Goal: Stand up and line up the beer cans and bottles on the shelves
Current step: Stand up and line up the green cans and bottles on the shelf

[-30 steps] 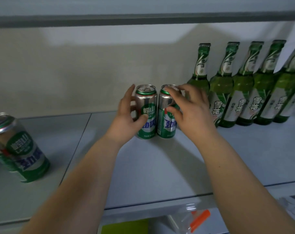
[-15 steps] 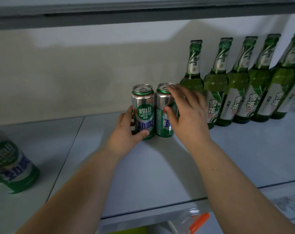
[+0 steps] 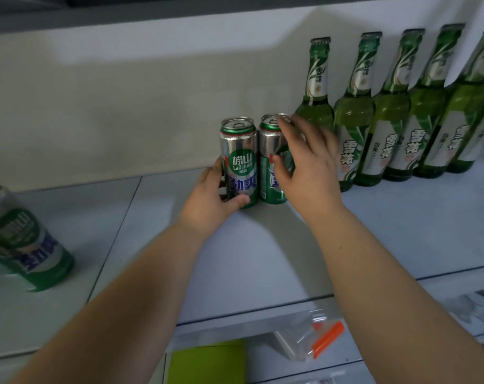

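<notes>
Green-and-silver left can [image 3: 238, 162] upright mid-shelf, gripped low by left hand [image 3: 213, 200], thumb across front, fingers behind. Right hand [image 3: 308, 162] curled around right can [image 3: 271, 162], thumb on label, fingers [image 3: 288, 126] over rim. Cans touching. Green bottles [image 3: 373, 112] lined up at 3 o'clock; third can [image 3: 25, 239] tilted at 9 o'clock on shelf [image 3: 263, 259].
</notes>
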Demonstrator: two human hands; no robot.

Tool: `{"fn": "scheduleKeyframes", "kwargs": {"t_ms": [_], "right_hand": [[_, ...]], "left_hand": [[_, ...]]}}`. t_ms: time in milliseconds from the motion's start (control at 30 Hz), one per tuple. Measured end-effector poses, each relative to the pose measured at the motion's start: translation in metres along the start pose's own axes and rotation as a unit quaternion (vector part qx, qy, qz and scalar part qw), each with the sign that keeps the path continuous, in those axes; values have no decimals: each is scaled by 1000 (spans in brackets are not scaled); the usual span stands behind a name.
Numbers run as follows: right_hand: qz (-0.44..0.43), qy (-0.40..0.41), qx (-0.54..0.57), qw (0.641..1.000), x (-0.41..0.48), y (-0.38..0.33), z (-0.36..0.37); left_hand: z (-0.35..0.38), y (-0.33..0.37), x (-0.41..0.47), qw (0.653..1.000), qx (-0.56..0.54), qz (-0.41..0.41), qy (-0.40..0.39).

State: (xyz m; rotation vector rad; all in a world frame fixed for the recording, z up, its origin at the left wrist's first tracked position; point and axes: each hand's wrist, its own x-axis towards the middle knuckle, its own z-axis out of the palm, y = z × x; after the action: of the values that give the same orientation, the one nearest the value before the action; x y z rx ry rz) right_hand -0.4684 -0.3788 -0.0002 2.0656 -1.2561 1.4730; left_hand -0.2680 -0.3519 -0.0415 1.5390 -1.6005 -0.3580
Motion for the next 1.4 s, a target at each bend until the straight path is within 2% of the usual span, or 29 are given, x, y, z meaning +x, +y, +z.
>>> {"fn": "scheduleKeyframes", "kwargs": {"t_ms": [133,200,267,333,433,567,667,867,1033,1133,1267,1400], "right_hand": [[-49,18,65,997,1,-10,-10],[-93,-23,106,990,-2,-21,-9],[-118,-78,125,982,-6,-33,-8],[-149,-124,140,971,-11,-45,-6],[-204,-171,158,951,-15,-70,-7],[-272,-209,207,916,-19,-113,-13],[-295,-225,232,899,-20,-149,-18],[-311,-265,277,870,-29,-214,-21],[-271,-300,313,859,-35,-251,-12],[-214,-320,377,842,-30,-270,0],[-111,-358,428,823,-18,-294,32],[-79,-418,441,790,-16,-309,54]], "left_hand": [[-8,13,-4,997,77,-5,-2],[-19,20,-14,988,149,-15,25],[-34,27,-31,973,215,16,79],[-53,33,-55,944,304,64,112],[-85,43,-93,892,422,81,140],[-125,57,-142,834,521,38,177],[-151,60,-177,813,550,0,192],[-193,47,-229,808,556,-62,183],[-236,20,-247,830,507,-103,208],[-275,-4,-252,847,430,-160,268],[-334,-39,-250,859,261,-249,364],[-367,-69,-245,880,196,-238,362]]}}
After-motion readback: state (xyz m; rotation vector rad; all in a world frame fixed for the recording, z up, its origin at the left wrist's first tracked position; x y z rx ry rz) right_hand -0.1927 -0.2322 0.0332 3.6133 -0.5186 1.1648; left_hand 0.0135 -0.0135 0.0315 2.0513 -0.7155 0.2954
